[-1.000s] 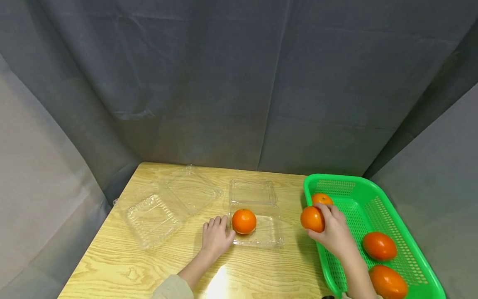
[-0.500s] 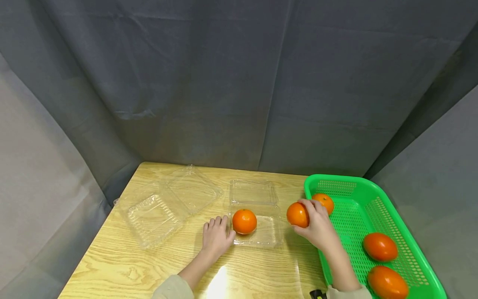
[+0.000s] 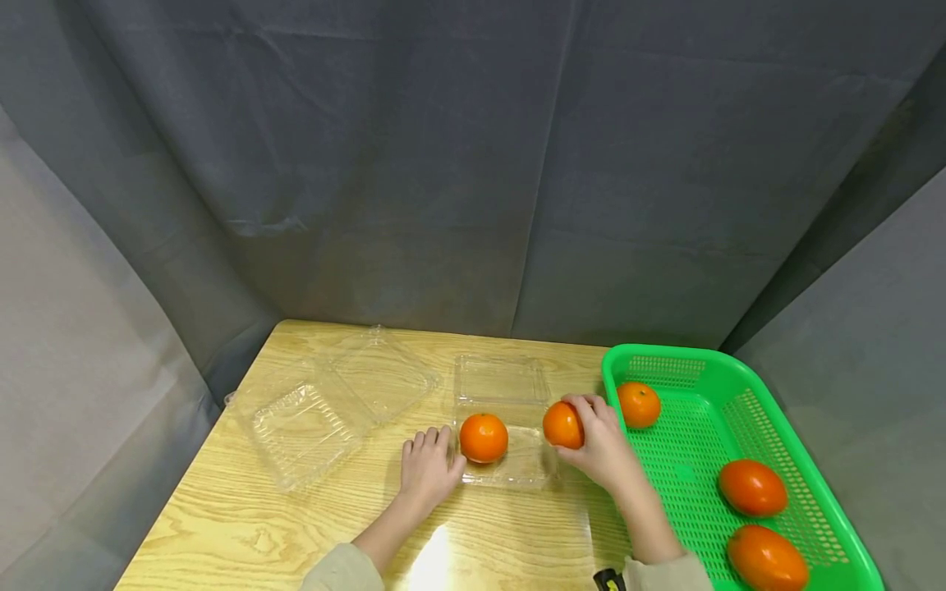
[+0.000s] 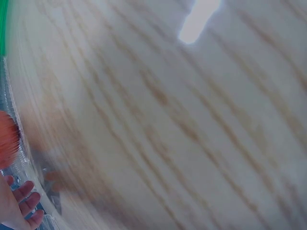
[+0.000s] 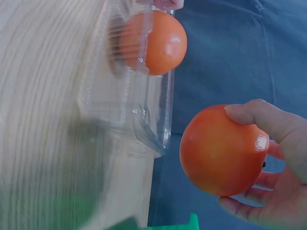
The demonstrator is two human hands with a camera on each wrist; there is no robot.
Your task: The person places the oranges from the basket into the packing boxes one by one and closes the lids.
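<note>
My right hand holds an orange between thumb and fingers, at the right edge of a clear plastic clamshell box. In the right wrist view, the held orange appears large and smooth, apart from the box. Another orange sits in the left part of the box, whose lid is folded back. My left hand rests beside the box's left wall, fingers extended, thumb close to its front left corner. In the left wrist view, only part of the left hand shows.
On the right stands a green basket with another orange and two redder, longer fruits, one nearer, one farther. A second opened clear box lies at the left of the wooden table. Grey curtains enclose the table.
The right hand has carried its orange leftward, from above the basket's left rim to the box's right edge. My left hand and the orange in the box have stayed put.
</note>
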